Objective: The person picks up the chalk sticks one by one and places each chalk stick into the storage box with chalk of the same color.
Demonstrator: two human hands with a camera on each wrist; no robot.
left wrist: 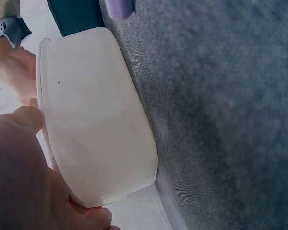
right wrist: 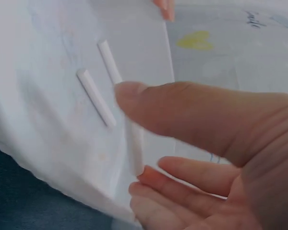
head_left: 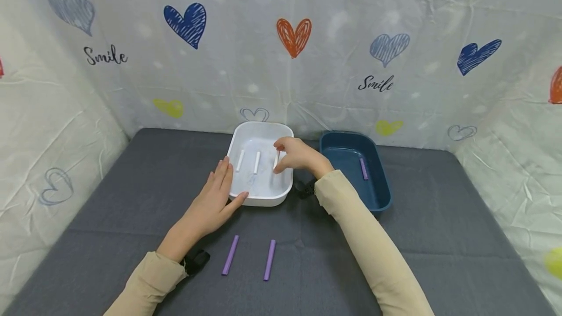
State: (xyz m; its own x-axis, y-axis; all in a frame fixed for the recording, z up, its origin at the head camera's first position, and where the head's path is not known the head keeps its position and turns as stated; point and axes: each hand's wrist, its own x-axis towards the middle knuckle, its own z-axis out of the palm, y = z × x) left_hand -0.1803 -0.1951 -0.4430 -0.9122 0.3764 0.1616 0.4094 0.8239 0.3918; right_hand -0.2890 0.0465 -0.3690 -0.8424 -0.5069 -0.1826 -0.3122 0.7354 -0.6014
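Observation:
In the head view a white tray (head_left: 263, 200) holds two white chalk sticks (head_left: 256, 163) lying apart, and a third white chalk stick (head_left: 276, 159) is between the thumb and fingers of my right hand (head_left: 300, 155). The right wrist view shows that held stick (right wrist: 134, 151) partly covered by the thumb (right wrist: 134, 98). My left hand (head_left: 212, 204) rests against the tray's near left corner, fingers straight along its left side and thumb on the front rim. From the left wrist, the tray's outer wall (left wrist: 96, 110) fills the middle, with the thumb at its rim.
A dark blue tray (head_left: 383, 199) stands to the right, holding one purple stick (head_left: 364, 169). Two more purple sticks, a left one (head_left: 230, 255) and a right one (head_left: 270, 260), lie on the grey cloth (head_left: 333, 267) in front. A printed curtain (head_left: 246, 72) hangs behind.

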